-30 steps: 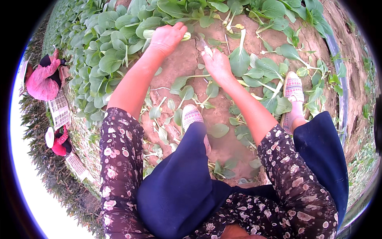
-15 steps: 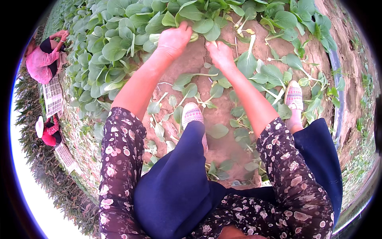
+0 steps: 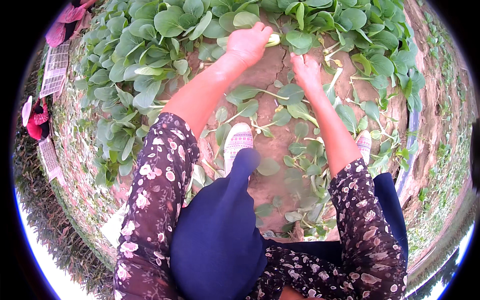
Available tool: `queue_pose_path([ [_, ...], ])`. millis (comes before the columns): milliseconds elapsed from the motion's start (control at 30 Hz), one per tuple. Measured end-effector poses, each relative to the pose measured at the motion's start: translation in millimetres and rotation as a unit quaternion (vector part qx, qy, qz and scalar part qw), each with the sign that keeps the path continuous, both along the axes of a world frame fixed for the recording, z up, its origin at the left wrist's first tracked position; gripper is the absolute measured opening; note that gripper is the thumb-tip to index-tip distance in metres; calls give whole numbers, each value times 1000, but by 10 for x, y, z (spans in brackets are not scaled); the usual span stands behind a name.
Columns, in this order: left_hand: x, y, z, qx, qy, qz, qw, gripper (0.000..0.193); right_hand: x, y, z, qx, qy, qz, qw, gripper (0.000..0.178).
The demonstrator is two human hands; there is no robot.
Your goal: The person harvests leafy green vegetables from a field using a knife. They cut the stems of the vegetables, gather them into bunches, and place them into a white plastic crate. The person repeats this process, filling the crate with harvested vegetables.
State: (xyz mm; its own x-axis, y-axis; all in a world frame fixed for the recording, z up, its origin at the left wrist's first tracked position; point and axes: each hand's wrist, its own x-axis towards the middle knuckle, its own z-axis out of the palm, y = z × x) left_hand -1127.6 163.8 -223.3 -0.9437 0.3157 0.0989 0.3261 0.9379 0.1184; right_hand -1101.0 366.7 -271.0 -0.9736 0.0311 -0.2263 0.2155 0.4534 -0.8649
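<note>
My left hand [image 3: 248, 45] is closed around a bok choy, its pale stem base [image 3: 273, 40] sticking out past the fingers on the right. Just to the right and a little nearer, my right hand [image 3: 306, 71] has its fingers pressed together over the bare soil. What it grips, if anything, is too small to make out. Standing bok choy plants [image 3: 170, 22] grow thickly beyond and left of my hands. Loose leaves and cut bok choy [image 3: 245, 93] lie on the ground between my arms.
My patterned shoes [image 3: 238, 140] stand among the loose leaves. A dark blue cloth [image 3: 215, 235] hangs over my lap. At the right runs a pale hose-like strip [image 3: 413, 127]. Two other people, one in a red top [image 3: 37, 121], work far left beside plastic crates [image 3: 54, 70].
Both hands have shifted right with the view; a stem base now shows more clearly beside my left hand. The right hand has drawn slightly nearer. The co-workers have slid toward the upper left.
</note>
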Motion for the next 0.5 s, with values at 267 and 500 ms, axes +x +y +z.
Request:
queue_pose_path([
  [267, 150, -241, -207, 38, -21, 31, 999, 32, 115, 2, 17, -65, -164, -53, 983, 35],
  [500, 82, -169, -184, 66, -27, 49, 996, 30, -29, 217, -208, 49, -38, 42, 997, 27],
])
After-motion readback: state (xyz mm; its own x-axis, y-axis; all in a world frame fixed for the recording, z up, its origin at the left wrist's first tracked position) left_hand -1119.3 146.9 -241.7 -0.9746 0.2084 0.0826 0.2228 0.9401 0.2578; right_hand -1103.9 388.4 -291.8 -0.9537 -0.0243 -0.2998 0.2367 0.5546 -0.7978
